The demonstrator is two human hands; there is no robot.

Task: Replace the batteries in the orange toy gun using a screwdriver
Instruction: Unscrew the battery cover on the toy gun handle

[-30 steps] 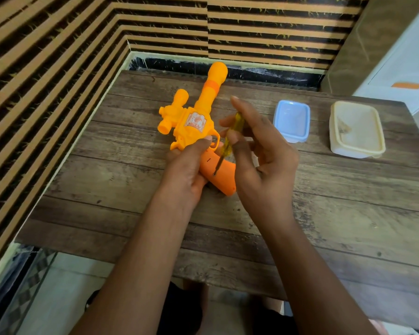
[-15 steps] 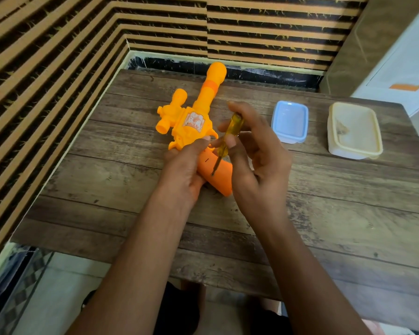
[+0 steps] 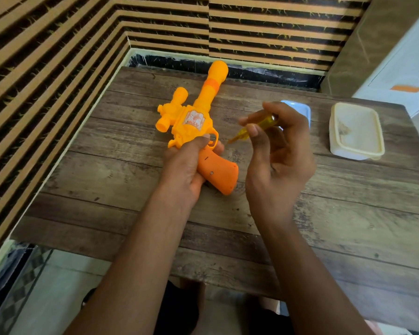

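While the left hand (image 3: 183, 166) is gripping the gun (image 3: 196, 122) where handle meets body, its thumb is reaching up to the trigger guard, and a small screw (image 3: 211, 173) is showing on the handle. The gun is lying on the table (image 3: 348, 213), barrel pointing away. Apart from that hand, the right hand (image 3: 282, 163) is pinching a yellow screwdriver (image 3: 259, 125), tip just beside the guard. Farther back, a blue lid (image 3: 300, 110) is peeking from behind the fingers, and a cream tub (image 3: 356, 131) is sitting to its right.

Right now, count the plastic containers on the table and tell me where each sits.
2. The blue container sits far across the table, partly hidden behind the right hand. The cream container sits to its right, apart from it. No others show.
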